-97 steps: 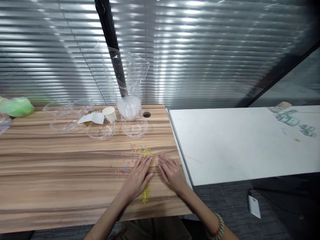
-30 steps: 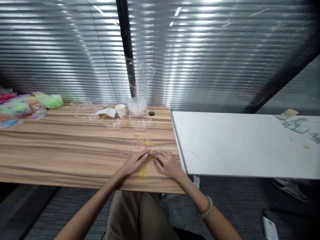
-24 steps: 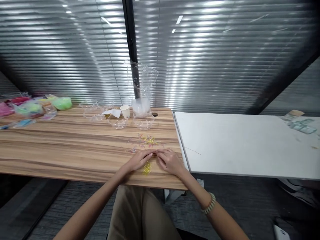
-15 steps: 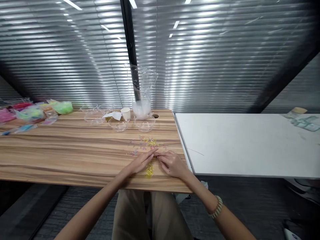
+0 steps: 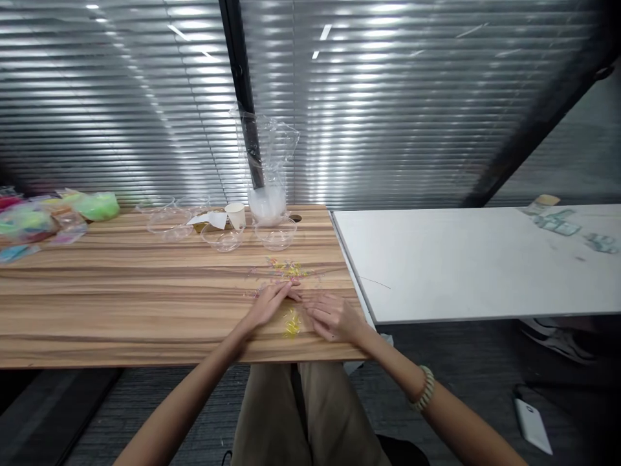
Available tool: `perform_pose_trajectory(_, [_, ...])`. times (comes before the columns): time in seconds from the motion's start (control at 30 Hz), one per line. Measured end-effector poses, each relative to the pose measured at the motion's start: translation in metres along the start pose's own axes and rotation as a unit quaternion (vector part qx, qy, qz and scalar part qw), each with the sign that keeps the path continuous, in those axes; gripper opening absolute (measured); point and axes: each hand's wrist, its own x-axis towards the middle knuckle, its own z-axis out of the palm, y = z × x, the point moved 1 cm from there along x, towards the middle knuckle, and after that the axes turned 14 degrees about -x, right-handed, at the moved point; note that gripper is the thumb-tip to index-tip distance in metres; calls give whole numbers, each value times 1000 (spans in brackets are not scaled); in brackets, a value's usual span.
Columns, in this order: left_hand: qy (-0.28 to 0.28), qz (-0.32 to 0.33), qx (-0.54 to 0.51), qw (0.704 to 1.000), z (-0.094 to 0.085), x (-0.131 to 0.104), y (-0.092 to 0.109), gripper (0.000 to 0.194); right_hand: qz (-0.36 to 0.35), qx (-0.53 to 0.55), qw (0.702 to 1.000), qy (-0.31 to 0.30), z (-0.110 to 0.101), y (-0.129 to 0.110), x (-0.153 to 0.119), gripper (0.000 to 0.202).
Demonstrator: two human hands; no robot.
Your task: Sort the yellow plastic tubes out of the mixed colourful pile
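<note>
Small thin yellow pieces (image 5: pixel 292 323) lie in a little pile on the wooden table (image 5: pixel 145 310), between my hands and nearer the front edge. Beyond my fingers spreads a looser heap of yellow, pink and mixed-colour pieces (image 5: pixel 288 266), too small to name. My left hand (image 5: pixel 272 303) rests at the heap's near left side, fingers stretched out and slanting right. On the other side, my right hand (image 5: pixel 334 317) lies low on the tabletop, fingers extended leftward and slightly bent beside the yellow pile. Neither hand visibly holds anything; what is under the fingers is hidden.
Clear plastic bowls (image 5: pixel 276 236), a paper cup (image 5: pixel 235 215) and a clear bag with white contents (image 5: pixel 268 204) stand along the back. Colourful packets (image 5: pixel 97 206) lie at far left. A white table (image 5: pixel 436 265) adjoins on the right, with small packets (image 5: pixel 555 222).
My hands have drawn slightly apart, and the right fingers now lie flatter. My left hand has shifted a little up and left. The camera view has turned somewhat to the right.
</note>
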Motion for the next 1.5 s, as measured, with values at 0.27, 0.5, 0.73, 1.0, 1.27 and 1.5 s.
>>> perform_pose_trajectory(0.27, [-1,1,-3,1000,-3,4,-1,52,10,14,990,-142,7,1,3,46])
perform_pose_trajectory(0.5, [-20,17,4,1000,-3,3,1,51,21,1,995,-94,10,0,5,37])
perform_pose_trajectory(0.73, [-55,-9,11,998,-2,-9,3,45,108,-12,990,-89,4,3,-7,32])
perform_pose_trajectory(1.0, [-148,-2,41,988,-6,-26,8,40,110,-4,989,-97,-16,-3,-16,48])
perform_pose_trajectory(1.27, [-123,-7,61,990,-6,-39,8,49,72,30,985,-155,-23,-16,-11,41])
perform_pose_trajectory(1.5, [-177,81,223,955,8,-45,9,71,101,-3,982,-157,-19,-18,-15,34])
